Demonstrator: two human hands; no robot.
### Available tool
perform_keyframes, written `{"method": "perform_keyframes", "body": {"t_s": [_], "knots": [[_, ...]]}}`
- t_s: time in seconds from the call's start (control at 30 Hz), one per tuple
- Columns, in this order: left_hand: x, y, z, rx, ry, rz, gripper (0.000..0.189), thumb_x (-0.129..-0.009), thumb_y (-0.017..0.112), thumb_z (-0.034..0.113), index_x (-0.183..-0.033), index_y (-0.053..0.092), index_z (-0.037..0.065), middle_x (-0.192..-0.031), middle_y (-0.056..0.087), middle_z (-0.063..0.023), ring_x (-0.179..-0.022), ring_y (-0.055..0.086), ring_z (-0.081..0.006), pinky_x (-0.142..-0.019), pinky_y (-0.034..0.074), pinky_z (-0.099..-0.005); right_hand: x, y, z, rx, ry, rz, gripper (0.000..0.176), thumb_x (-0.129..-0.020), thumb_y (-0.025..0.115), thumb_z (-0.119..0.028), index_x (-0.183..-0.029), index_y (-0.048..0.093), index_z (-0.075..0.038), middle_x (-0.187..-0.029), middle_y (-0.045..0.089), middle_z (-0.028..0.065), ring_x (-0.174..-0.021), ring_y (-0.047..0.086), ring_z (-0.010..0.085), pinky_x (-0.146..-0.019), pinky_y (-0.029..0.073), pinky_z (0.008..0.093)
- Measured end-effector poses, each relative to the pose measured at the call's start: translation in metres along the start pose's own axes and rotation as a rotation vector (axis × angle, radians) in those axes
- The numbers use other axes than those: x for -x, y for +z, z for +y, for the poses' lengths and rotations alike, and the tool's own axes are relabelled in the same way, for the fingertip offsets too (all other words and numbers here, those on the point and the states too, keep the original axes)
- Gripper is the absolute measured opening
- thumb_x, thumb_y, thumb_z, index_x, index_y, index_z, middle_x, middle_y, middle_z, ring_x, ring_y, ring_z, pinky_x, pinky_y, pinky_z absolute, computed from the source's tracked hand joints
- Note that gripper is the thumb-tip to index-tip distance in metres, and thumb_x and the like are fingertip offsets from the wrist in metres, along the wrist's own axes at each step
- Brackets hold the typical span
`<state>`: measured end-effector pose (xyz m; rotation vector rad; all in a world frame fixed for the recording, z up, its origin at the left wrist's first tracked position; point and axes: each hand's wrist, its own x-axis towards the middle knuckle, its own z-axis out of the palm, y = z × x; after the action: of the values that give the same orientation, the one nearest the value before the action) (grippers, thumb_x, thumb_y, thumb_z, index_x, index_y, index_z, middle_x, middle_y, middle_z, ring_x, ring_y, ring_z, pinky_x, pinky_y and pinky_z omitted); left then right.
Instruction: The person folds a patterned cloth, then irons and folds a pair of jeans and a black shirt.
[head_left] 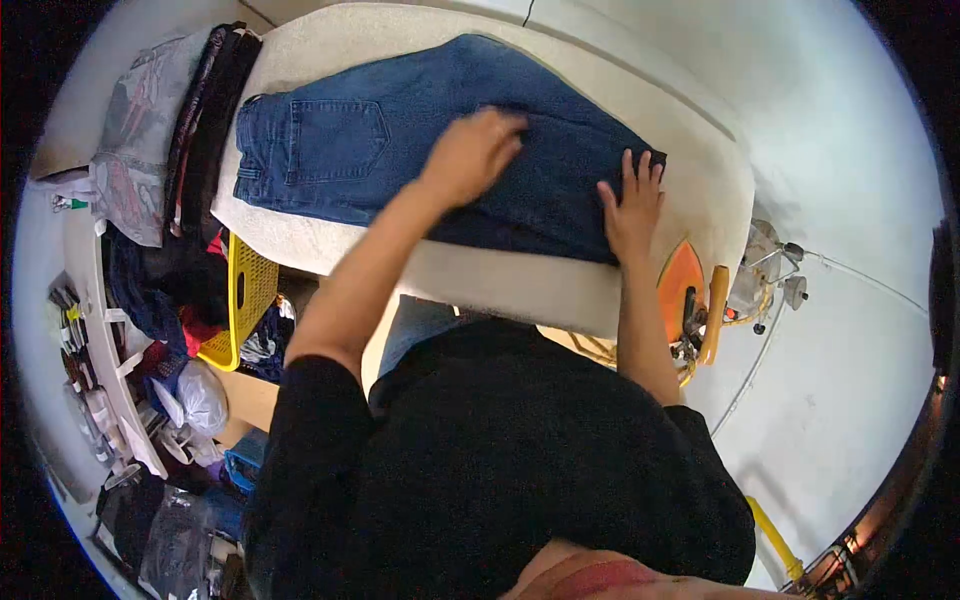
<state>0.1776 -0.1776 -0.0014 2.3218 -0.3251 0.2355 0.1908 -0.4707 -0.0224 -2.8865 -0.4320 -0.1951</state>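
Note:
A pair of dark blue jeans (pixel 420 150) lies folded lengthwise on a padded, pale-covered ironing board (pixel 700 180). Its waistband and back pocket are at the left, with the leg ends towards the right. My left hand (pixel 470 155) is over the middle of the jeans, its fingers bent and smeared by motion. Near the leg ends, my right hand (pixel 633 215) rests flat with its fingers spread, fingertips by the dark hem. Just below that hand, an iron (pixel 683 290) with an orange soleplate area and a wooden handle sits at the board's right end.
Folded garments (pixel 145 130) are stacked at the board's left end. Below them stands a yellow basket (pixel 250 290) with clothes. A shelf (pixel 95 300) with small items runs along the left. A white wall (pixel 840 370) with cables is on the right, beside a yellow pipe (pixel 775 540).

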Motion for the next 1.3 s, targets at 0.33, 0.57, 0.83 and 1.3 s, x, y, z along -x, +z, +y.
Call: {"method": "perform_keyframes", "body": {"t_s": [0.33, 0.57, 0.83, 1.3], "knots": [[-0.09, -0.076, -0.052, -0.553, -0.032, -0.15, 0.029, -0.079, 0.066, 0.01, -0.106, 0.058, 0.005, -0.104, 0.06, -0.0146, -0.099, 0.058, -0.0332, -0.086, 0.047, -0.042, -0.06, -0.021, 0.07, -0.505, 0.474, -0.262, 0.049, -0.078, 0.074, -0.02, -0.121, 0.058, -0.003, -0.097, 0.065, 0.0132, -0.091, 0.061, 0.0224, -0.082, 0.048, 0.0331], [0.019, -0.048, -0.03, -0.257, -0.037, -0.009, 0.048, -0.076, 0.07, 0.007, -0.121, 0.054, 0.005, -0.128, 0.057, -0.0183, -0.124, 0.05, -0.0364, -0.106, 0.038, -0.0483, -0.046, -0.093, 0.047, -0.957, 0.486, -0.281, 0.026, -0.081, 0.07, -0.014, -0.101, 0.056, -0.008, -0.084, 0.053, -0.0005, -0.077, 0.049, 0.0104, -0.066, 0.04, 0.0237], [0.056, 0.0, 0.016, -0.062, -0.214, 0.054, 0.069, -0.097, 0.05, 0.038, -0.151, 0.023, 0.006, -0.157, 0.02, -0.021, -0.145, 0.017, -0.0406, -0.117, 0.017, -0.0528, -0.084, -0.202, -0.107, -1.56, 0.034, -0.303, 0.028, -0.089, 0.058, -0.016, -0.111, 0.054, 0.0, -0.103, 0.055, 0.0084, -0.098, 0.055, 0.0171, -0.087, 0.045, 0.0281], [0.17, -0.02, 0.026, 2.114, -0.534, 0.757, 0.069, -0.096, 0.045, 0.05, -0.146, 0.033, 0.004, -0.149, 0.04, -0.0117, -0.135, 0.04, -0.031, -0.115, 0.029, -0.0465, -0.172, -0.007, -0.243, -0.421, -0.385, -0.555, 0.055, -0.091, 0.058, -0.051, -0.109, 0.063, 0.001, -0.102, 0.065, 0.0145, -0.098, 0.061, 0.0223, -0.087, 0.048, 0.0329]]}}
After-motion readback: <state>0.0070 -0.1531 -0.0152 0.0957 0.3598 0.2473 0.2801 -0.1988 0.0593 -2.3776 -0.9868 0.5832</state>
